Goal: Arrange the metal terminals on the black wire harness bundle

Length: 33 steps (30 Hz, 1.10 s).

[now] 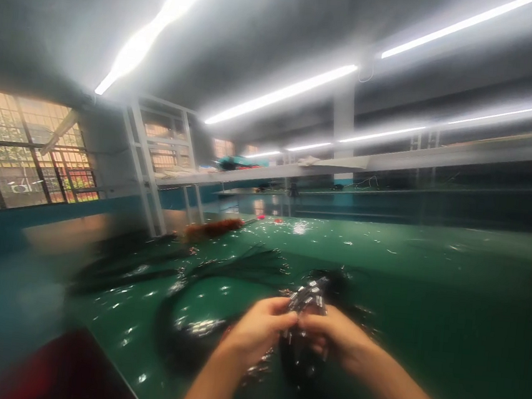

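My left hand (260,331) and my right hand (335,335) meet low in the middle of the picture, fingers pinched together around a bundle of black cables with shiny metal ends (306,300). Both hands grip the bundle just above the green table (447,317). The bundle's lower part (297,359) hangs between my wrists. The whole picture is smeared by motion.
More black cable bundles (147,263) lie spread on the table's left half, with an orange-brown bundle (214,227) further back. A dark red object (61,371) sits at the near left edge. Shelving (297,171) and windows (30,152) stand behind.
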### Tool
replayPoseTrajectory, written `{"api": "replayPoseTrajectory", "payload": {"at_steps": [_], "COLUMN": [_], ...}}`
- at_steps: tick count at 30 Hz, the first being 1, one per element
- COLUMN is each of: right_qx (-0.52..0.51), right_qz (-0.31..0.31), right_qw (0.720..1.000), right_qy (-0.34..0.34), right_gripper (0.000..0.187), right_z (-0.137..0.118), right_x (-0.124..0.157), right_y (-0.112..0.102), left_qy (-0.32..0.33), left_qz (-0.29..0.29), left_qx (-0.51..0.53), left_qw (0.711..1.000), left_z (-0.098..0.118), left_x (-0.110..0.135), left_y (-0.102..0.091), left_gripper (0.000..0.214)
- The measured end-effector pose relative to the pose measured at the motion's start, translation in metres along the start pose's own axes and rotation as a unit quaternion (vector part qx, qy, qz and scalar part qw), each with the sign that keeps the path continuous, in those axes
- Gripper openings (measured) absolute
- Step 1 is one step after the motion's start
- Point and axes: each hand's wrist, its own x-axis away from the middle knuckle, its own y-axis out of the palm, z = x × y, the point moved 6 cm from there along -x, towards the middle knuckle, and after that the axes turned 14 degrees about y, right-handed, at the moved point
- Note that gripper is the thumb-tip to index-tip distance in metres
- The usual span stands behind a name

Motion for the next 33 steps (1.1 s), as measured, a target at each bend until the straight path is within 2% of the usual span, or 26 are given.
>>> {"api": "replayPoseTrajectory", "payload": {"at_steps": [4, 8, 11, 13, 18, 25, 29, 33], "right_qx": [-0.017, -0.010, -0.007, -0.010, -0.034, -0.064, -0.067, -0.038], "right_qz": [-0.043, -0.025, -0.008, -0.008, -0.025, -0.044, 0.002, 0.056], "right_qw": [0.999, 1.000, 1.000, 0.999, 0.999, 0.997, 0.998, 0.997], "right_qy": [-0.002, -0.013, -0.023, -0.030, -0.014, 0.000, -0.016, -0.043], "right_gripper": [0.012, 0.022, 0.026, 0.022, 0.009, 0.009, 0.027, 0.026], "right_z": [0.000, -0.002, -0.001, -0.001, 0.003, 0.011, 0.011, 0.003], "right_x": [0.002, 0.003, 0.002, 0.002, -0.001, -0.001, -0.001, 0.002], "right_y": [0.005, 0.006, 0.007, 0.007, 0.006, 0.007, 0.005, -0.001], "left_qy": [0.014, 0.027, 0.031, 0.027, 0.011, -0.027, -0.044, -0.053], "left_qz": [-0.018, -0.014, -0.017, -0.015, -0.012, -0.001, -0.008, -0.028], "left_qx": [-0.057, -0.105, -0.082, -0.058, -0.034, -0.026, -0.061, -0.068], "left_qw": [0.998, 0.994, 0.996, 0.998, 0.999, 0.999, 0.997, 0.996], "left_z": [0.006, 0.009, 0.008, 0.007, 0.008, 0.001, -0.003, -0.004], "left_x": [0.000, -0.001, 0.000, 0.000, 0.000, 0.001, 0.001, 0.000], "left_y": [-0.004, -0.008, -0.008, -0.009, -0.015, -0.027, -0.028, -0.023], "left_gripper": [0.028, 0.032, 0.034, 0.034, 0.030, 0.030, 0.034, 0.038]}}
